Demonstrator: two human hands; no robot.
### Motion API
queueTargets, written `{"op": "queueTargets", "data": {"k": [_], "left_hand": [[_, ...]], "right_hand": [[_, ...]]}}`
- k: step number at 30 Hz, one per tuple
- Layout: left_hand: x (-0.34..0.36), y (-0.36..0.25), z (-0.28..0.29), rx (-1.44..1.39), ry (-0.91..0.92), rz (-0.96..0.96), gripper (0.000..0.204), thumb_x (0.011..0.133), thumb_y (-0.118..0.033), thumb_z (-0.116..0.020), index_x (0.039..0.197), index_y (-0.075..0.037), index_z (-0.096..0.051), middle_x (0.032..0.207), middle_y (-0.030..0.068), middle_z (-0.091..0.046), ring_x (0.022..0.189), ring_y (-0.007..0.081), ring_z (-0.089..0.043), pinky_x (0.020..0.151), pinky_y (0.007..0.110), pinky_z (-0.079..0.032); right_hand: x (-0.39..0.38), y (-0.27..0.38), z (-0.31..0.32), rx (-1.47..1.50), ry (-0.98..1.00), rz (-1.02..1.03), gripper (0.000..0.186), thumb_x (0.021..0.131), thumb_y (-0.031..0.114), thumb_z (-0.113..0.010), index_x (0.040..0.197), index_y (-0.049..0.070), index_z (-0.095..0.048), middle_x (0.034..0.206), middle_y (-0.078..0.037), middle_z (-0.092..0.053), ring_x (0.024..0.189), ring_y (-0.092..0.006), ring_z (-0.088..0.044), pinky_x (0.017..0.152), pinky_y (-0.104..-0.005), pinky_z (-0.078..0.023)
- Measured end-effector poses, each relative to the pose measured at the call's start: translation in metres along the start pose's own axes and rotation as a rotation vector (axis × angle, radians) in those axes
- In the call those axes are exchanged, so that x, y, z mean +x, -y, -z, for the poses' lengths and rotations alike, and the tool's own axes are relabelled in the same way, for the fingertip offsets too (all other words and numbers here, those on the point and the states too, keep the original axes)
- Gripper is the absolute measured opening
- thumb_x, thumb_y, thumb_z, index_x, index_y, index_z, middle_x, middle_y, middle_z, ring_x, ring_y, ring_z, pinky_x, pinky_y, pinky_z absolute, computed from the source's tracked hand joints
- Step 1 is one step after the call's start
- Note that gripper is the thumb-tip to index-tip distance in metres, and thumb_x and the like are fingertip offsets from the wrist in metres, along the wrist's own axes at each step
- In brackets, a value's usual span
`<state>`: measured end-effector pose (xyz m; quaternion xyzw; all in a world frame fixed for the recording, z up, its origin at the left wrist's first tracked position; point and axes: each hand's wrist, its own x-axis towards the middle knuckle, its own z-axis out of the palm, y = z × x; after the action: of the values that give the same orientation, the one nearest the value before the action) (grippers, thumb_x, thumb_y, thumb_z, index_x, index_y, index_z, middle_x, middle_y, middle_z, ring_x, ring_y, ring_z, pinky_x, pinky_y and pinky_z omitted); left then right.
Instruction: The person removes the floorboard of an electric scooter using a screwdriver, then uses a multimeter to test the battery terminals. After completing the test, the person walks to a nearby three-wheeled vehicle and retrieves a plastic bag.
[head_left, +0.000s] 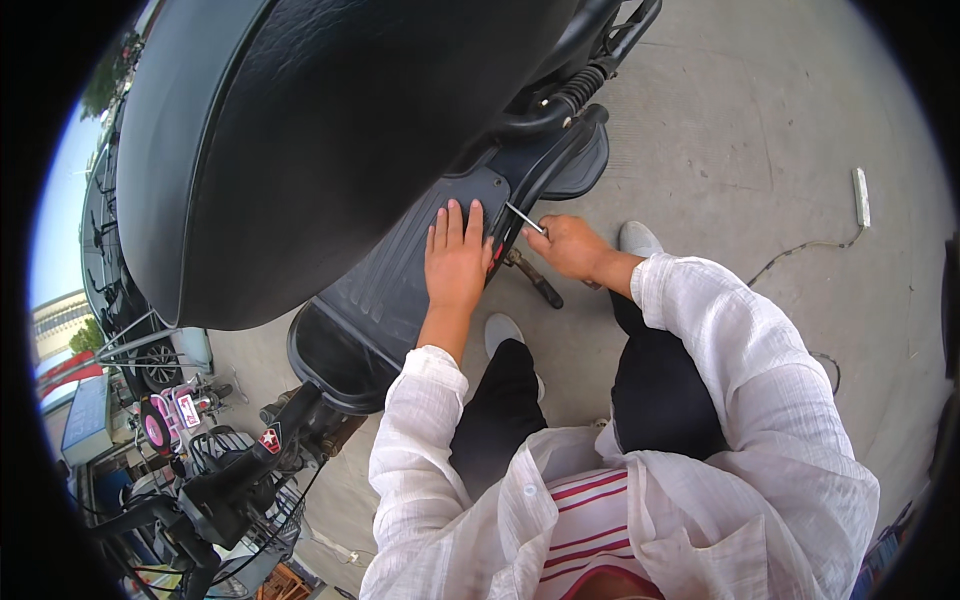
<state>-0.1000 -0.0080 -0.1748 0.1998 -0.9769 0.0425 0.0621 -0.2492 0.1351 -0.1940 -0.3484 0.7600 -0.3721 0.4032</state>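
Fingers of my right hand (572, 248) grip a metal rod (524, 217); my left hand (456, 268) lies spread on the footboard (372, 292). At eight o'clock: red star badge (270, 438), wire basket (290, 508), contents unclear.

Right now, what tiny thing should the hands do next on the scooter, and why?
Probably the right hand should gently nudge the thin metal rod against the edge of the scooter footboard: the rod's tip appears right by that edge, and the left hand lies flat on top, which could steady it.
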Motion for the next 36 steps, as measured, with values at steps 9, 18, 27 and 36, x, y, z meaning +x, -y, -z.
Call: {"op": "queueTargets", "data": {"k": [9, 18, 27, 36], "left_hand": [[-0.002, -0.003, -0.003, -0.002, 0.006, 0.021, 0.055, 0.09, -0.031, -0.062, 0.14, -0.012, -0.048, 0.143, 0.0214, -0.045, 0.132, 0.0379, -0.044, 0.109, 0.05, -0.035], [-0.004, -0.004, -0.003, -0.025, -0.015, 0.021, 0.054, 0.09, -0.029, -0.062, 0.14, -0.013, -0.048, 0.144, 0.0201, -0.045, 0.133, 0.0373, -0.043, 0.109, 0.049, -0.035], [-0.002, 0.004, -0.004, -0.023, -0.104, -0.025, 0.051, 0.085, -0.032, -0.068, 0.131, -0.012, -0.057, 0.135, 0.0147, -0.056, 0.123, 0.0326, -0.055, 0.103, 0.045, -0.044], [-0.003, 0.008, 0.0, -0.001, -0.099, -0.058, 0.049, 0.086, -0.027, -0.068, 0.13, -0.008, -0.057, 0.132, 0.0166, -0.058, 0.12, 0.0348, -0.056, 0.098, 0.041, -0.048]], "right_hand": [[0.001, 0.003, 0.005, -0.004, 0.073, -0.027, 0.049, 0.096, 0.04, -0.049, 0.084, -0.005, -0.064, 0.081, -0.027, -0.065, 0.081, -0.045, -0.063, 0.077, -0.0483, -0.05], [-0.004, 0.014, 0.024, 0.216, 0.307, -0.229, 0.047, 0.093, 0.039, -0.056, 0.095, -0.008, -0.06, 0.076, -0.024, -0.066, 0.072, -0.0414, -0.065, 0.073, -0.0444, -0.052], [-0.013, -0.018, 0.005, 0.024, -0.039, 0.197, 0.037, 0.091, 0.034, -0.062, 0.09, -0.003, -0.057, 0.074, -0.019, -0.063, 0.065, -0.0342, -0.063, 0.061, -0.0413, -0.05], [-0.008, -0.026, -0.001, 0.01, -0.021, 0.175, 0.036, 0.089, 0.034, -0.063, 0.089, -0.001, -0.062, 0.083, -0.023, -0.066, 0.082, -0.0424, -0.063, 0.074, -0.0465, -0.05]]}}
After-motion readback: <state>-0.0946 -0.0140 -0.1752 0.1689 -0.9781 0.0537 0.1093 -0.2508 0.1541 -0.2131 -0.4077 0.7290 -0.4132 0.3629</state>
